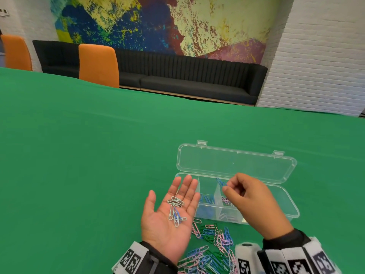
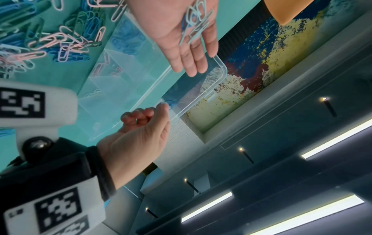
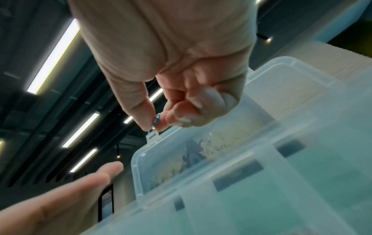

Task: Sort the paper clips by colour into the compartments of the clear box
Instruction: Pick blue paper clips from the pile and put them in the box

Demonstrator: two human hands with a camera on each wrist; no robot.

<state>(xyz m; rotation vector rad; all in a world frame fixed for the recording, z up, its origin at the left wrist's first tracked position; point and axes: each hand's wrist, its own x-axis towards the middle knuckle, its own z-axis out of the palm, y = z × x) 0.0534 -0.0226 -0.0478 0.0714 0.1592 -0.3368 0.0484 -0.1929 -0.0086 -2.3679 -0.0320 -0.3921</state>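
My left hand (image 1: pixel 167 196) lies palm up and flat just left of the clear box (image 1: pixel 290 204), carrying several pale clips and one blue one (image 1: pixel 176 210) on the palm. My right hand (image 1: pixel 227 186) hovers over the box's middle, thumb and forefinger pinching a blue paper clip (image 1: pixel 220 182); the right wrist view shows that clip (image 3: pixel 157 121) between the fingertips. One compartment holds blue clips (image 1: pixel 207 199), the one beside it pink clips (image 1: pixel 226 201). A mixed pile of clips (image 1: pixel 213 246) lies on the cloth in front of the box. In the left wrist view the palm's clips (image 2: pixel 195 20) show at the top.
The box's lid (image 1: pixel 237 163) is folded back flat on the far side. A green cloth (image 1: pixel 88 155) covers the whole table. Orange chairs (image 1: pixel 98 66) and a black bench (image 1: pixel 187 80) stand beyond the far edge.
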